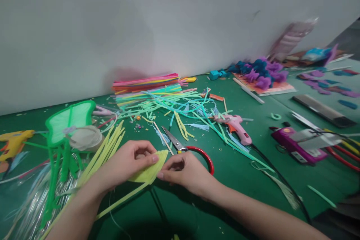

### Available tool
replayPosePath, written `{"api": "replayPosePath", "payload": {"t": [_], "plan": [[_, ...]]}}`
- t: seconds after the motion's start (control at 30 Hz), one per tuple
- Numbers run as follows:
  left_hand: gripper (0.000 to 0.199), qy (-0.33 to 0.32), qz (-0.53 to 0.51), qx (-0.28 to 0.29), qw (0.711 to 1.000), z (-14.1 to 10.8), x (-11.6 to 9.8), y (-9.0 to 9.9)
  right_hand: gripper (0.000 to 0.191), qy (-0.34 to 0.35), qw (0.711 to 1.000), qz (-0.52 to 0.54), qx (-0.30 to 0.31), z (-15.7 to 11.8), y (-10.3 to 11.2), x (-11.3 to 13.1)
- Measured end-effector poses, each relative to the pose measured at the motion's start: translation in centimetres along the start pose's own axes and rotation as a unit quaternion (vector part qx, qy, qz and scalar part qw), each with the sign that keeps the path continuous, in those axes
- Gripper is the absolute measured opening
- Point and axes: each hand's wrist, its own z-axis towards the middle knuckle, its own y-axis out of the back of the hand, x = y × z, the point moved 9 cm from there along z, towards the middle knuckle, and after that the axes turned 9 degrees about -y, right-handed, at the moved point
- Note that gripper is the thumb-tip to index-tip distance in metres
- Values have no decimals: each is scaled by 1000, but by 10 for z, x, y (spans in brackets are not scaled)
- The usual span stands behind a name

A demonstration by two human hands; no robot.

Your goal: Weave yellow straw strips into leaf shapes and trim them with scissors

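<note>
My left hand (137,159) pinches a flat yellow-green piece (146,170) between thumb and curled fingers, low in the middle of the view. Close at its right edge is my right hand (184,170), with thumb and fingertips pressed together at the piece's corner. From the lower edge of the piece a thin yellow strip (123,200) runs down to the left. Just beyond my right hand lie scissors with red handles (201,153), blades apart and pointing up-left. Yellow strips (108,144) lie in a bunch behind my left wrist.
Pipe cleaners (146,84) in many colours are piled by the wall. A pink glue gun (237,127) with a black cord lies right, beyond it a purple device (298,146). Left are a green winged shape (69,120) and a yellow glue gun (14,142).
</note>
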Motion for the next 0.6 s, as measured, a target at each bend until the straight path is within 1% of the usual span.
{"api": "replayPosePath", "payload": {"t": [0.17,0.3,0.47,0.53,0.6], "plan": [[27,-19,22,-4,1000,-1,-6,-2,25,16,1000,14,-17,0,1,4],[28,-19,27,-12,999,0,-6,-1,24,28,999,21,-20,-2,2,7],[27,-17,14,-19,1000,1,-4,1,32,2,999,35,13,-2,-1,6],[25,-13,6,-6,1000,1,-4,0,33,-8,999,43,14,-2,0,5],[27,-15,-2,32,999,0,-4,-4,32,-9,999,43,9,-2,2,5]]}}
